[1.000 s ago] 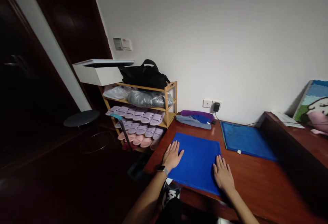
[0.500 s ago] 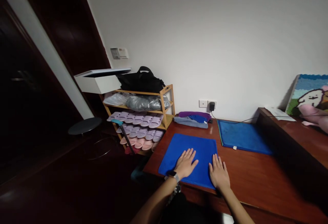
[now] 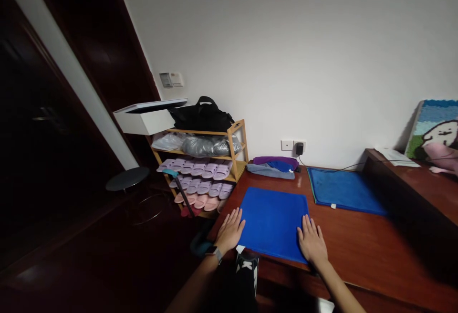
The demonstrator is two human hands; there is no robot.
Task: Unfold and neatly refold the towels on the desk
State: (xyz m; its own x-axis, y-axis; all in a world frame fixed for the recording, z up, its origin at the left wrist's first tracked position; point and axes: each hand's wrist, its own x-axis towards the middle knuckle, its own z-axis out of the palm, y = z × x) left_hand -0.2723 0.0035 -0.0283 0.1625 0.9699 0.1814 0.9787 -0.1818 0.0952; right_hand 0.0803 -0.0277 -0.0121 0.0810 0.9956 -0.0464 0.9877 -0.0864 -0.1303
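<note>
A bright blue cloth (image 3: 274,220) lies flat on the reddish-brown table (image 3: 358,244), with a small white tag at its near left corner. My left hand (image 3: 231,231), with a watch on the wrist, rests flat on the cloth's left edge, fingers stretched out. On the right edge lies my right hand (image 3: 313,240), palm down and fingers extended. Neither hand grips anything. Farther right on the table is a second blue cloth (image 3: 345,191) with a green-trimmed edge and a white tag.
Folded purple, blue and grey cloths (image 3: 274,166) sit against the wall below a black plug (image 3: 299,148) with a cable. To the left stand a wooden shoe rack (image 3: 236,160) with slippers and a round stool (image 3: 128,179). A raised ledge (image 3: 425,184) borders the right.
My left hand has slid left from the cloth's middle to its left edge. My right hand stays at the right edge. The view has shifted slightly.
</note>
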